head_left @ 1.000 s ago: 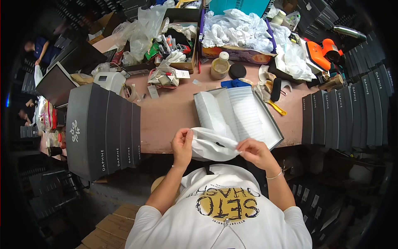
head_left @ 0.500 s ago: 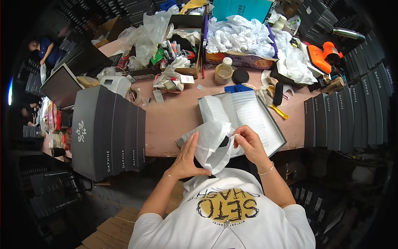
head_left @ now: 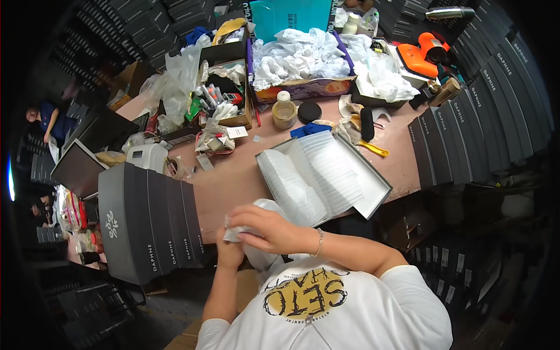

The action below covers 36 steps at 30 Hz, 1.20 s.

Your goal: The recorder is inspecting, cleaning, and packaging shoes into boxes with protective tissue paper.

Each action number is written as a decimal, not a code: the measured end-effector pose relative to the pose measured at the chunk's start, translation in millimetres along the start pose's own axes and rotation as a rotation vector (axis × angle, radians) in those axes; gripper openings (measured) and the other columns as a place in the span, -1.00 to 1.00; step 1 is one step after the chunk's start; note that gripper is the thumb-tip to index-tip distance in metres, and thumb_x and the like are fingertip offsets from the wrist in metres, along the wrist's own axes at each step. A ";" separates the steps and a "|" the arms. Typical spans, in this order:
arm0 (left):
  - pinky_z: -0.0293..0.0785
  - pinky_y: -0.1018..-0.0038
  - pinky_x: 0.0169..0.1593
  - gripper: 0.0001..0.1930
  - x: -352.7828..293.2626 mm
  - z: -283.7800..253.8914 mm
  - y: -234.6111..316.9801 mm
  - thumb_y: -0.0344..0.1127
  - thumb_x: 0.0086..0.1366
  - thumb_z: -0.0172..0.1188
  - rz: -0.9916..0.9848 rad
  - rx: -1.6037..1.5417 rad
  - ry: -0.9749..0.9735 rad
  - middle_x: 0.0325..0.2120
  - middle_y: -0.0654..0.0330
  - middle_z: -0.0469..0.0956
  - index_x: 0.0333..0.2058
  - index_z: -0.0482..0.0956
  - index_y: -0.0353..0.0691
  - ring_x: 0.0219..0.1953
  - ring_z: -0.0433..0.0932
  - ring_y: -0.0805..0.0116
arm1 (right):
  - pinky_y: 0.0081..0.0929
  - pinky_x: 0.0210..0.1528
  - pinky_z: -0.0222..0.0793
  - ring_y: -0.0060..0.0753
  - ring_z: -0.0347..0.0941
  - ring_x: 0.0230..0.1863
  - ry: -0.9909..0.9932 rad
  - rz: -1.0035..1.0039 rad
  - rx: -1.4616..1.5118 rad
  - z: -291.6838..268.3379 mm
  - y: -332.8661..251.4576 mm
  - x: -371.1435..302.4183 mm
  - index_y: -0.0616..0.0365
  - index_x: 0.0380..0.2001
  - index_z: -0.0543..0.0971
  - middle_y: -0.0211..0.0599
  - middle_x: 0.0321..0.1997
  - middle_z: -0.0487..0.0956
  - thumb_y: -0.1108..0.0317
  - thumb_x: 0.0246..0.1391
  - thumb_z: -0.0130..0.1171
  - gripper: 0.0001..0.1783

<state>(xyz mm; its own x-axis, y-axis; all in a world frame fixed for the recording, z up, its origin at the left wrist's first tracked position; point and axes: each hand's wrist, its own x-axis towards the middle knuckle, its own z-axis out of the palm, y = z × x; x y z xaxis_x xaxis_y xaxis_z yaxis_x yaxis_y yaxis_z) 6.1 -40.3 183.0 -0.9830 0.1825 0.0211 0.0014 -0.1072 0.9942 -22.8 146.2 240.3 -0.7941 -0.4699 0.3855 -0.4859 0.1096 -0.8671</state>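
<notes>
A thin, whitish bag (head_left: 263,256) is bunched up close to my body at the table's near edge. My right hand (head_left: 273,231) reaches across to the left, its fingers closed on a gathered end of the bag. Just beneath and left of it, my left hand (head_left: 230,252) grips the same end; its fingers are partly hidden. What the bag contains cannot be seen now. Right beyond my hands lies an open grey shoebox (head_left: 382,195), tilted on the table, with white wrapping sheets (head_left: 324,169) spread in it.
Dark shoeboxes stand in rows at the left (head_left: 131,233) and the right (head_left: 466,140). Further back are a carton of crumpled white paper (head_left: 303,87), a glue jar (head_left: 284,111), a round black lid (head_left: 310,112), a yellow-handled tool (head_left: 374,149) and an orange device (head_left: 419,59).
My right hand has crossed leftward to meet my left hand. The bag, held open before with something dark inside, is now gathered and lower. The view has shifted.
</notes>
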 end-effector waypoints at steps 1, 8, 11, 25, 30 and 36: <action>0.44 0.43 0.02 -0.69 -0.6 3.1 13.1 -0.41 0.27 0.09 -0.055 -0.168 0.113 -0.16 0.17 0.51 0.00 0.41 -0.29 -0.11 0.52 0.37 | -0.35 0.15 0.22 -0.19 0.30 0.15 0.145 -0.001 0.053 -1.7 -5.4 -2.8 0.15 0.03 0.38 -0.10 0.12 0.37 0.36 0.00 0.26 -0.50; 0.24 0.16 0.24 -0.55 17.9 36.1 31.0 -0.12 0.36 0.01 0.021 -0.715 0.249 0.09 0.14 0.41 0.14 0.34 -0.22 0.14 0.38 0.20 | -0.26 0.35 -0.03 -0.15 0.05 0.35 -0.002 0.562 0.595 28.5 77.7 -85.0 0.19 0.33 -0.06 -0.03 0.31 0.16 0.26 -0.17 0.45 0.12; 0.22 0.13 0.24 -0.52 37.8 68.5 68.1 -0.01 0.37 -0.04 -0.039 -0.989 0.173 0.11 0.12 0.41 0.12 0.37 -0.19 0.14 0.38 0.16 | -0.32 0.31 0.05 -0.26 0.08 0.32 -0.053 0.553 0.656 27.3 76.2 -73.5 0.21 0.32 -0.05 -0.10 0.30 0.19 0.27 -0.20 0.45 0.12; -0.07 -0.20 0.23 -0.52 96.5 82.8 -114.2 -0.27 0.07 0.24 0.023 1.292 -0.380 0.11 -0.14 0.24 -0.04 0.43 -0.34 0.28 0.04 -0.14 | -0.24 0.03 0.37 0.16 0.42 -0.02 0.267 0.591 -0.383 -26.4 143.9 -130.3 0.27 0.20 0.15 0.17 0.06 0.37 0.42 -0.13 0.25 -0.20; -0.16 -0.23 0.27 -0.51 103.9 100.9 -94.9 -0.25 0.08 0.21 0.121 1.347 -0.480 0.15 -0.14 0.22 -0.01 0.43 -0.31 0.32 0.01 -0.08 | -0.10 -0.16 0.49 0.25 0.49 -0.22 0.162 0.733 -0.596 -6.4 177.8 -151.6 0.24 0.27 -0.01 0.29 0.11 0.28 0.45 -0.05 0.13 -0.17; -0.14 -0.19 0.28 -0.55 104.9 106.5 -117.7 -0.22 0.12 0.15 0.134 1.435 -0.710 -0.01 -0.07 0.41 -0.04 0.47 -0.34 0.19 0.27 0.00 | -0.12 -0.22 0.51 0.11 0.52 -0.19 -0.126 0.859 -0.841 -17.0 142.2 -113.3 0.15 0.28 0.05 0.35 0.19 0.20 0.45 0.03 0.00 -0.28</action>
<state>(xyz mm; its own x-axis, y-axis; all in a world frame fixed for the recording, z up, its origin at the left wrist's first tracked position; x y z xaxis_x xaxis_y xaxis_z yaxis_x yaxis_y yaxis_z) -77.5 95.5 79.5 -0.6822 0.6862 -0.2522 0.6412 0.7274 0.2446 -8.2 230.0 78.7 -0.9563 -0.0411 -0.2896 0.0598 0.9417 -0.3311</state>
